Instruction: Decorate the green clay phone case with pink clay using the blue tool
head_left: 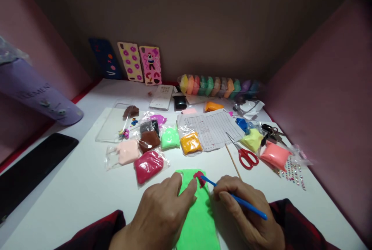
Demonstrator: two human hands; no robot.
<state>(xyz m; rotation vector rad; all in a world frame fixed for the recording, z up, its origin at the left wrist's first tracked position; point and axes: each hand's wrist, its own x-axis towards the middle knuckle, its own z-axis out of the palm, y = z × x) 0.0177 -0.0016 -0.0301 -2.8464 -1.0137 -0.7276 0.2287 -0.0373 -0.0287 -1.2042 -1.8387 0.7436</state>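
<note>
A flat rectangular piece covered in bright green clay (197, 219) lies before me on the white table. Near its top end sits a small piece of dark red clay (199, 179). My left hand (159, 207) rests over the left side of the green piece, thumb and forefinger apart. Its thumb tip is beside the red clay; the other fingers are partly hidden. In my right hand (247, 207) is a slim blue modelling tool (250, 205), pinched like a pen. The tool's tip touches the red clay or hovers just over it; I cannot tell which.
Bagged clay, including a crimson pack (148, 166), lies beyond my hands. Red-handled scissors (247, 158), a wooden stick (232, 161) and a written sheet (207, 128) are farther right. A black phone (37, 172) and purple tumbler (43, 91) stay left. Decorated phone cases (130, 62) lean against the wall.
</note>
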